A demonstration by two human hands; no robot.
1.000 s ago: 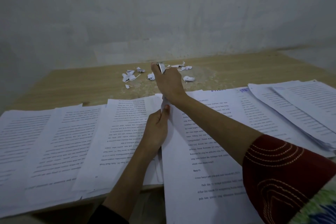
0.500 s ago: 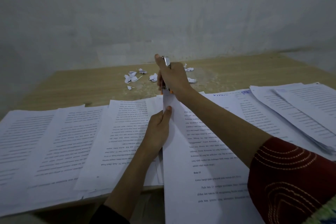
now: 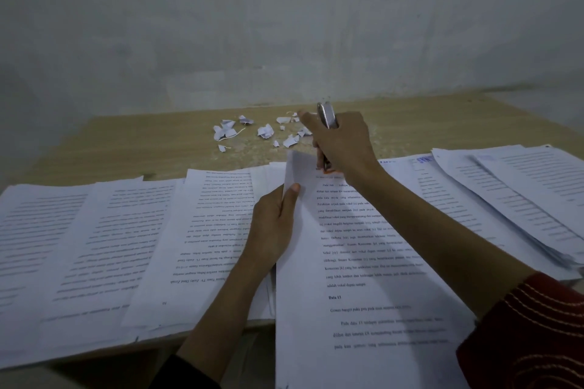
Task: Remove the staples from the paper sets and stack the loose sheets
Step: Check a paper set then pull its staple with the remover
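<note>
My right hand (image 3: 343, 144) grips a silver metal staple remover (image 3: 327, 116) upright, its lower end with an orange tip down at the top edge of a printed paper set (image 3: 363, 278) in front of me. My left hand (image 3: 274, 226) pinches the set's left margin, thumb on top, lifting that edge so it folds upward. Loose printed sheets (image 3: 202, 240) lie spread across the left of the wooden table (image 3: 126, 148). A stack of further paper sets (image 3: 512, 199) lies to the right.
Several small torn paper scraps (image 3: 265, 131) are scattered on the table behind the papers. A grey wall (image 3: 284, 25) rises straight behind the table. The near table edge runs under the overhanging sheets.
My right hand came down and back with the staple remover, from over the scraps to the set's top edge. My left hand slid slightly along the margin, still holding it.
</note>
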